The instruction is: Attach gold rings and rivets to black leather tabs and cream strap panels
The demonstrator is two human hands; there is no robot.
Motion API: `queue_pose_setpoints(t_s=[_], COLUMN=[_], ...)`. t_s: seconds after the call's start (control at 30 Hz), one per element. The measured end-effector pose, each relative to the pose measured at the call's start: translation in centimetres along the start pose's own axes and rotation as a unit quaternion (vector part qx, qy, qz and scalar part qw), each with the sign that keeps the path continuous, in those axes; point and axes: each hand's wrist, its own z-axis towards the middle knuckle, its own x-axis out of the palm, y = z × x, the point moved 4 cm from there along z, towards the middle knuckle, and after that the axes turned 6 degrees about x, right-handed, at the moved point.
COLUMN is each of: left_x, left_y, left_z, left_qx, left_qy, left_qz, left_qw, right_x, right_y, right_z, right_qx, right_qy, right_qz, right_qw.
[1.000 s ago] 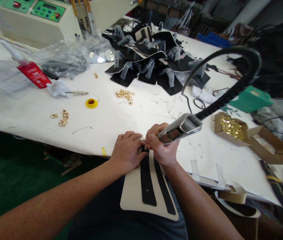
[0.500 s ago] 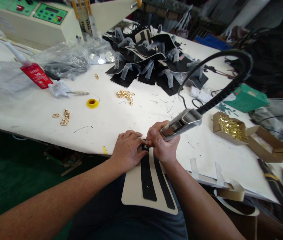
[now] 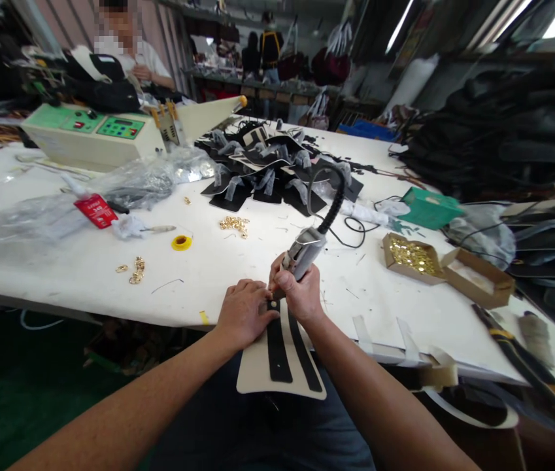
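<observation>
Cream panel (image 3: pixel 295 360) sits at the lower centre of the frame, its near end over the person's lap and its far end by the table edge, with a wide black strip (image 3: pixel 278 353) and a narrow black strip (image 3: pixel 306 363) running along it. The left hand (image 3: pixel 244 314) lies over its upper left edge, fingers together and thumb reaching to the wide strip — whether it pinches or merely presses, I cannot tell. The right hand (image 3: pixel 301 294) is closed round a grey metal tool (image 3: pixel 306 250), its lower end hidden by the fingers beside a small round fitting (image 3: pixel 274 303) at the strip's far end; a black hose (image 3: pixel 335 203) curves up from the tool. Beyond the hands, on the white table (image 3: pixel 81 261), a pile of gold clasps (image 3: pixel 234 225) lies near the centre, with a yellow spool (image 3: pixel 182 243) to its left and a red bottle (image 3: pixel 95 210) farther left. A heap of black pieces (image 3: pixel 267 176) fills the upper centre. At right stand an open carton (image 3: pixel 399 263) of gold parts and, behind it, a green box (image 3: pixel 429 208). Upper left holds a machine (image 3: pixel 100 150) with green control panels, and a co-worker (image 3: pixel 157 69) beyond it.
</observation>
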Motion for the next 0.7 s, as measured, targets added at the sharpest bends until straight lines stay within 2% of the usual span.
queue_pose_setpoints(t_s=[0.07, 0.13, 0.17, 0.27, 0.33, 0.37, 0.47, 0.53, 0.63, 0.7], left_x=[-0.1, -0.3, -0.4, -0.6, -0.8, -0.9, -1.3, -1.5, -2.0, -2.4], left_y=[-0.1, -0.2, -0.2, -0.1, 0.1, 0.2, 0.5, 0.4, 0.2, 0.2], left_z=[0.1, 0.3, 0.5, 1.3, 1.7, 1.8, 1.4, 0.6, -1.2, -2.7], left_qx=[-0.007, -0.019, -0.026, -0.052, -0.072, -0.084, -0.121, -0.142, -0.17, -0.187], left_qy=[-0.001, 0.0, 0.002, 0.019, 0.034, 0.041, 0.062, 0.08, 0.093, 0.076], left_qz=[-0.008, -0.019, -0.027, -0.063, -0.1, -0.12, -0.187, -0.234, -0.298, -0.335], left_qw=[1.0, 1.0, 0.999, 0.996, 0.992, 0.988, 0.973, 0.958, 0.935, 0.92], right_x=[-0.9, -2.3, -3.1, -5.8, -7.6, -8.4, -10.1, -10.7, -10.7, -10.3], right_y=[1.7, 3.2, 3.6, 2.8, 0.9, -0.2, -2.8, -3.5, -2.7, -1.4], right_z=[0.5, 1.1, 1.4, 1.9, 1.8, 1.7, 1.3, 1.0, -0.2, -2.1], right_qx=[-0.007, -0.003, 0.002, 0.025, 0.053, 0.061, 0.069, 0.065, 0.042, 0.001], right_qy=[-0.038, -0.055, -0.054, -0.022, 0.002, 0.005, 0.0, -0.011, -0.034, -0.058], right_qz=[-0.051, -0.166, -0.244, -0.478, -0.566, -0.584, -0.598, -0.601, -0.602, -0.571], right_qw=[0.998, 0.985, 0.968, 0.878, 0.823, 0.809, 0.799, 0.797, 0.797, 0.819])
